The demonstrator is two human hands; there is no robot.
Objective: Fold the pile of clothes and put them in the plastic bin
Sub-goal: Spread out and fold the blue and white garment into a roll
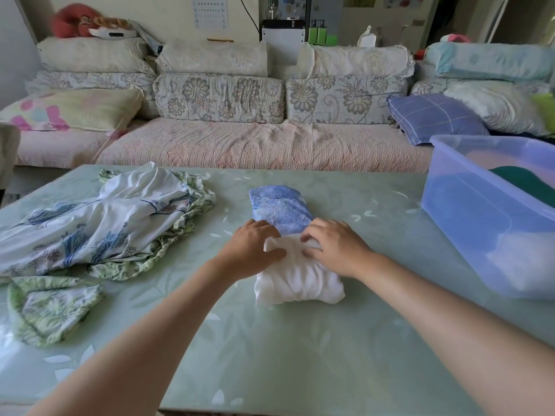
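A blue-and-white garment lies folded into a narrow strip at the middle of the green table; its far half is blue patterned, its near half white and bunched. My left hand and my right hand both grip the white fabric where it meets the blue part, thumbs tucked under a fold. An unfolded pile of white, blue-flowered and green-trimmed clothes lies at the table's left. The translucent blue plastic bin stands at the right edge, with a dark green item inside.
A small green floral piece lies near the left front of the table. Behind the table runs a sofa with floral cushions and a purple checked pillow.
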